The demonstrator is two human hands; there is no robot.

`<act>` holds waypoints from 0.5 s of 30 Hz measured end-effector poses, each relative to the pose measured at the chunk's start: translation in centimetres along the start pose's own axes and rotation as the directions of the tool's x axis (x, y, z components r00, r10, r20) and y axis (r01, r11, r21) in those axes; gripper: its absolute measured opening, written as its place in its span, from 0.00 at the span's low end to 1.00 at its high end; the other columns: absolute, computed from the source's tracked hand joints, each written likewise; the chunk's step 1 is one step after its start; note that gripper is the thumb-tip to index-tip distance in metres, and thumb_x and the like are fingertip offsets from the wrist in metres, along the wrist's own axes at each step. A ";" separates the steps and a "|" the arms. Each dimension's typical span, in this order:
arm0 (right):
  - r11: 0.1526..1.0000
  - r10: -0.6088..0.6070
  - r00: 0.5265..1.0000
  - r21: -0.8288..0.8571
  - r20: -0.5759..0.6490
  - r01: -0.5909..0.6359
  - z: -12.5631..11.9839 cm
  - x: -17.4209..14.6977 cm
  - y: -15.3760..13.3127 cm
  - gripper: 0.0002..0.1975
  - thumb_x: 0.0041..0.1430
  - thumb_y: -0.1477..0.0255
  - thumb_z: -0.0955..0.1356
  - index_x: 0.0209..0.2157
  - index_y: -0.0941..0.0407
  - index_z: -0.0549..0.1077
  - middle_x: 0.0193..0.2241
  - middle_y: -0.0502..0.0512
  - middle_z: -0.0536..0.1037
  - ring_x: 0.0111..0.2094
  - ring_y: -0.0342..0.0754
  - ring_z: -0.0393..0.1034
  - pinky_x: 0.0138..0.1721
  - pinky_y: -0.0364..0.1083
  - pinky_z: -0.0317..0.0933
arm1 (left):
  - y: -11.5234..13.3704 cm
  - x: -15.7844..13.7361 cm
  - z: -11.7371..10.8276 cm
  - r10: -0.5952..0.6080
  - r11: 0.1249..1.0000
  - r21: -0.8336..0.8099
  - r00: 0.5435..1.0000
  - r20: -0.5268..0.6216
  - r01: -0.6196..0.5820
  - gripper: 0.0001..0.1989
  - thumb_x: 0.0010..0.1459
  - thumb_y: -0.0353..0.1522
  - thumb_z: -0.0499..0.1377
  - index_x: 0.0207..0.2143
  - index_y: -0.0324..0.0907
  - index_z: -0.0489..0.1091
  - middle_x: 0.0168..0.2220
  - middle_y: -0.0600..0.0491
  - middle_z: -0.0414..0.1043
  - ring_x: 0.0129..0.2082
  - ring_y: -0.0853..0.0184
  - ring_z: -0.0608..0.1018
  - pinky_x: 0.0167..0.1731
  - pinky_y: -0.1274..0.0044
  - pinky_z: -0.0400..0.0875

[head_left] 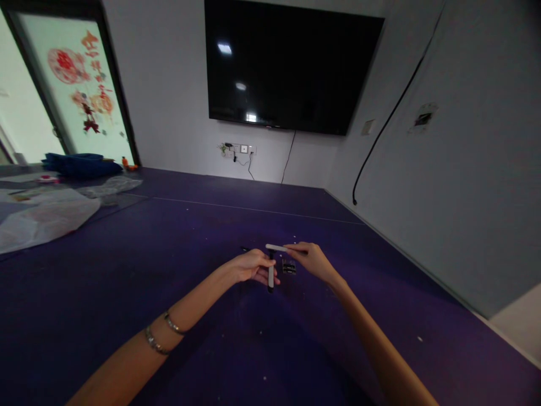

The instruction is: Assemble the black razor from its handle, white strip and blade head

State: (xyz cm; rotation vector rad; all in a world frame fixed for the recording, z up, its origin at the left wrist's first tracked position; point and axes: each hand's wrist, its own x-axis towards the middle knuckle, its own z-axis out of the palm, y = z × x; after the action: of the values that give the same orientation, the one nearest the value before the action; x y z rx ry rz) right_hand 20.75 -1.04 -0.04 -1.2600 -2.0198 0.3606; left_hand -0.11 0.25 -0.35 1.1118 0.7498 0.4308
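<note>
Slim pale-grey bar with black ends (271, 277): between thumb and fingers of the left hand (253, 266). Second pale-grey flat bar (276, 248): pinched at one end by the right hand (311, 260), its other end crosswise at the first bar's far end. Judged: bars brought together; fastening cannot be told. Unheld: small black-and-silver piece (289, 267) between the hands; thin black stick (245, 248) just beyond the left, both on the purple surface (236, 349).

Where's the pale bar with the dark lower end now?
Your left hand holds the pale bar below the head view's centre, just left of your right hand and the small dark object.
</note>
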 end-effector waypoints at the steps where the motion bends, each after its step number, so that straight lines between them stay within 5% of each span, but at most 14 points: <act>1: 1.000 0.004 1.000 0.005 -0.002 -0.004 0.1 0.0 0.1 0.13 0.56 0.66 0.64 0.40 0.51 0.76 0.36 0.54 0.79 0.35 0.48 0.72 0.38 0.45 0.63 | -0.1 0.0 0.0 -0.003 1.000 -0.001 1.000 0.009 0.003 0.07 0.51 0.29 0.58 0.27 0.34 0.63 0.25 0.49 0.71 0.27 0.60 0.78 0.32 0.67 0.70; 7: 0.998 0.053 0.996 -0.011 -0.068 -0.054 0.1 0.0 0.5 0.12 0.55 0.65 0.65 0.38 0.51 0.77 0.36 0.55 0.79 0.36 0.50 0.72 0.39 0.47 0.63 | -0.5 0.3 -0.3 -0.026 0.999 0.025 0.999 0.026 0.025 0.08 0.50 0.30 0.59 0.29 0.34 0.62 0.25 0.50 0.71 0.28 0.59 0.78 0.34 0.64 0.70; 12: 0.992 0.048 0.998 0.116 0.031 -0.051 0.0 -0.2 0.2 0.12 0.54 0.67 0.66 0.37 0.53 0.77 0.37 0.55 0.79 0.38 0.50 0.73 0.40 0.47 0.64 | -0.7 0.5 -0.5 -0.013 1.000 0.023 0.999 0.034 0.012 0.08 0.51 0.30 0.60 0.29 0.35 0.62 0.25 0.50 0.70 0.28 0.58 0.79 0.33 0.64 0.70; 15: 0.994 0.088 0.995 0.065 -0.042 -0.086 0.0 -0.2 0.2 0.11 0.53 0.67 0.66 0.37 0.52 0.77 0.36 0.55 0.79 0.38 0.51 0.73 0.40 0.47 0.63 | -0.9 0.6 -0.6 -0.017 0.999 0.031 0.999 0.039 0.016 0.09 0.50 0.30 0.60 0.30 0.34 0.62 0.25 0.50 0.71 0.28 0.59 0.78 0.33 0.64 0.71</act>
State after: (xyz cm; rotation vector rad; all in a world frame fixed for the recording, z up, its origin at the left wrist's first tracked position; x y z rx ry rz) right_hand 20.94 -1.12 -0.31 -1.3085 -1.9056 0.4305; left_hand -0.18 0.74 -1.49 1.1386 0.7327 0.3834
